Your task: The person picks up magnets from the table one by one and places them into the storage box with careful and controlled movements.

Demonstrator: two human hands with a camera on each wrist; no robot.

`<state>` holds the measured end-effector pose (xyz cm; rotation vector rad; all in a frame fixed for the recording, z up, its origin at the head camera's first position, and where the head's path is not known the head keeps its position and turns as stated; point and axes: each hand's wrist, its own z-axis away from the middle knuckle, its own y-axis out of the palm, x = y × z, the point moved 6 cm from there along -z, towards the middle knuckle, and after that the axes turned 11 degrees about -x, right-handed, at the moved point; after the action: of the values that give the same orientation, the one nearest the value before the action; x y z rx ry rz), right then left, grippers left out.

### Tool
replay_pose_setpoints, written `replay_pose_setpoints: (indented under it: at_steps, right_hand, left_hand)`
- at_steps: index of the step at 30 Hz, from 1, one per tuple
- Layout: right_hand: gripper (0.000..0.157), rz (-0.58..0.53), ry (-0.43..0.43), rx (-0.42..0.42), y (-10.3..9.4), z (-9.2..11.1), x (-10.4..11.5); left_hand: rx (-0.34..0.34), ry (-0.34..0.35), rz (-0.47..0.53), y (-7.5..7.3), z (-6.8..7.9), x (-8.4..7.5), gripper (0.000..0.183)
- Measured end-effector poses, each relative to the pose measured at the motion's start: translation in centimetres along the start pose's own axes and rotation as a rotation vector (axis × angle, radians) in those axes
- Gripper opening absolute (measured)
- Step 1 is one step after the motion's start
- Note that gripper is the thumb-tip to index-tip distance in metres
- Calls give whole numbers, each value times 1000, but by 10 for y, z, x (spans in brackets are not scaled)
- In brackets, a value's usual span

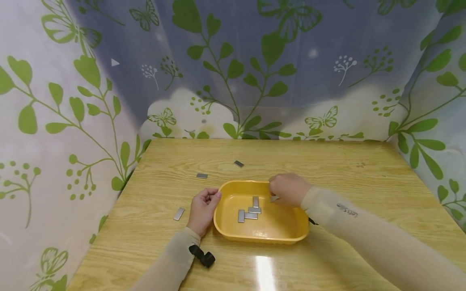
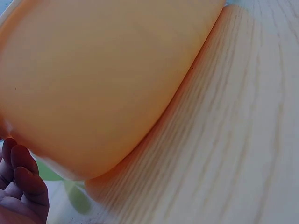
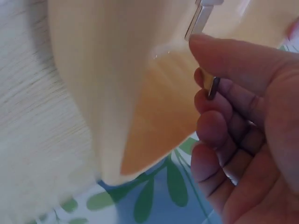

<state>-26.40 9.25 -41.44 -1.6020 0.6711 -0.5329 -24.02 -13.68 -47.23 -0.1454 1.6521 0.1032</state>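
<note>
A yellow plastic basin (image 1: pixel 262 238) stands on the table. Several flat grey metal bars (image 1: pixel 251 216) lie on its floor, touching end to side in a stepped row. At the basin's left rim, my left hand (image 1: pixel 204 208) holds on with thumb and fingertips; its curled fingers (image 2: pixel 28 177) show against the outer wall in the left wrist view. My right hand (image 1: pixel 291 189) reaches over the basin's right part. Between its thumb and forefinger it pinches another metal bar (image 3: pixel 213 87), seen nearly edge-on in the right wrist view.
Three more grey bars lie loose on the wooden table: one (image 1: pixel 178 214) left of my left hand, one (image 1: pixel 202 176) behind it, and one (image 1: pixel 238 164) beyond the basin. Leaf-patterned curtains (image 1: pixel 218 101) border the table at the back and sides.
</note>
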Motion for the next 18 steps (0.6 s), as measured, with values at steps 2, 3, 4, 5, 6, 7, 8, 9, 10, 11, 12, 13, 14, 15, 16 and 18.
replay_pose_setpoints:
  at_steps: [2, 3, 4, 5, 6, 7, 8, 9, 10, 11, 12, 13, 14, 15, 16, 18]
  right_hand:
    - [25, 18, -5, -2, 1, -2, 4]
    - [26, 30, -9, -4, 1, -3, 5]
    - [25, 51, -9, -1, 1, -4, 7]
    - [24, 67, -11, 3, 1, -5, 9]
    - [23, 92, -15, 9, 0, -6, 10]
    - [21, 115, -19, 16, 0, -6, 12]
    - [20, 135, -23, 26, -1, -7, 14]
    - [19, 149, -25, 37, -1, -8, 16]
    - [19, 163, -29, 46, 0, -9, 18]
    - [18, 175, -35, 49, 0, -11, 20]
    - [18, 192, -38, 54, 1, -12, 22]
    - [16, 205, -42, 55, 2, -14, 24]
    - [16, 222, -44, 57, 3, -15, 25]
    - [15, 238, -41, 57, 5, -16, 27]
    - [15, 260, -39, 59, 7, -17, 28]
    - [15, 293, -30, 55, 9, -18, 30]
  left_hand:
    - [-2, 6, -3, 0, 1, -1, 28]
    - [-2, 6, -3, 0, 1, -1, 28]
    - [0, 4, -4, 0, 1, -1, 29]
    - [3, 1, -5, 0, 1, -1, 29]
    - [7, -2, -5, 0, 0, -1, 29]
    - [8, -7, -6, -1, 0, -1, 30]
    - [9, -12, -6, -1, 0, -1, 30]
    - [7, -12, -5, -1, 0, 0, 30]
    - [5, -13, -8, -1, 0, 0, 29]
    - [3, -13, -9, -1, 0, 0, 29]
    - [0, -12, -11, -2, 0, 0, 29]
    - [-4, -13, -12, -2, 0, 0, 29]
    - [-7, -11, -15, -2, 0, 0, 29]
    - [-7, -12, -14, -2, 0, 0, 29]
    - [-8, -11, -14, -1, 0, 0, 29]
    - [-7, -10, -12, -1, 1, 0, 29]
